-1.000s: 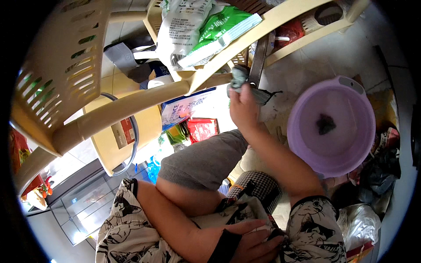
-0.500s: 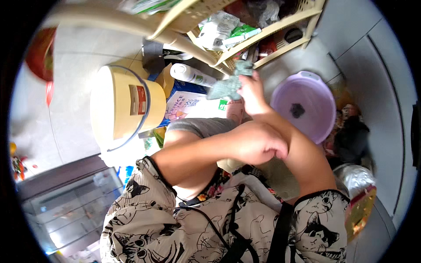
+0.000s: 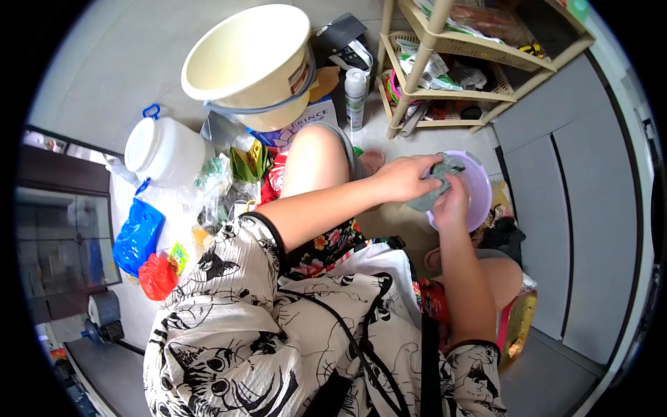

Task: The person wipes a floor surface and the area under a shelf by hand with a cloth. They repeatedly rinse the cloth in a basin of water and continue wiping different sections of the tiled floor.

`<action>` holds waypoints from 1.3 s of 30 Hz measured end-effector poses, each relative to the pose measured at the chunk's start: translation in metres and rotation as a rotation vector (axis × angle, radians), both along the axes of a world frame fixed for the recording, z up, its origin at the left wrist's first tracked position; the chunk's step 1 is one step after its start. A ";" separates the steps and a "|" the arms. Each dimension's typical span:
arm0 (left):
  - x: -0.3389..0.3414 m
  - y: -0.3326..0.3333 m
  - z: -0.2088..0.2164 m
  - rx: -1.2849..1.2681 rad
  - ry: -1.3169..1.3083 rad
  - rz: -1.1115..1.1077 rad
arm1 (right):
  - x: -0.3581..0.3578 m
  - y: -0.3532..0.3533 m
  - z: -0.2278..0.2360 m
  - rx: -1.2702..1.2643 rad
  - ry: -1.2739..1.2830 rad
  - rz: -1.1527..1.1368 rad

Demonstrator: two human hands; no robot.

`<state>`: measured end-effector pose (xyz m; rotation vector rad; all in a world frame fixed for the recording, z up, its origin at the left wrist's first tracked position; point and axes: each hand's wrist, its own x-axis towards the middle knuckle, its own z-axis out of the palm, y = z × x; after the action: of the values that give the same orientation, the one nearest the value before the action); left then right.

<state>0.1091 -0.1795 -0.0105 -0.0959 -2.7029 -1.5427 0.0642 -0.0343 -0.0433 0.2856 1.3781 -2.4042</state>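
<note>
A grey-green cloth is bunched between my two hands, held over the near left side of a purple basin. My left hand comes in from the left and grips the cloth's upper part, fingers curled around it. From below, my right hand pinches the cloth with thumb and fingers. Part of the cloth hangs below my left hand. The basin stands on the floor, partly hidden behind my hands.
A cream bucket with a grey handle stands front left, beside a white spray can. Beige shelves hold packages at the far right. A white jug, a blue bag and a red bag lie left. Grey cabinet doors line the right.
The cloth has come from near the shelves, where only my right hand held it, back to the basin. My left hand has left my right forearm and grips the cloth too. The view has shifted.
</note>
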 end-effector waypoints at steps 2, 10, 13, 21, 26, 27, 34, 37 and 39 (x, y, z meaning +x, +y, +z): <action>0.009 -0.003 -0.005 -0.095 0.153 -0.092 | 0.021 -0.017 0.006 -0.012 -0.004 0.006; -0.017 -0.096 0.011 -0.062 -0.121 -0.044 | 0.049 -0.030 0.058 0.082 -0.064 0.070; -0.044 -0.141 -0.008 -0.250 -0.265 0.178 | 0.033 -0.034 0.055 0.214 -0.006 0.177; -0.104 -0.211 -0.040 -0.501 -0.336 0.388 | -0.008 -0.083 0.040 0.306 0.200 0.343; -0.141 -0.207 -0.064 -0.747 -0.306 0.178 | -0.049 -0.105 0.014 0.375 0.092 0.461; -0.148 -0.203 -0.072 -0.737 -0.316 0.188 | -0.057 -0.110 0.006 0.397 0.069 0.480; -0.164 -0.219 -0.128 -0.718 -0.253 0.223 | -0.038 -0.157 0.059 0.322 0.114 0.812; -0.166 -0.229 -0.128 -0.637 -0.256 0.343 | -0.038 -0.152 0.081 0.126 0.039 0.845; -0.167 -0.229 -0.129 -0.670 -0.241 0.351 | -0.036 -0.143 0.099 0.056 -0.065 0.824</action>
<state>-0.0579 -0.4085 -0.1397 0.5502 -3.0726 -0.5553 0.0282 -0.1778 0.0555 -0.1702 1.2106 -1.6589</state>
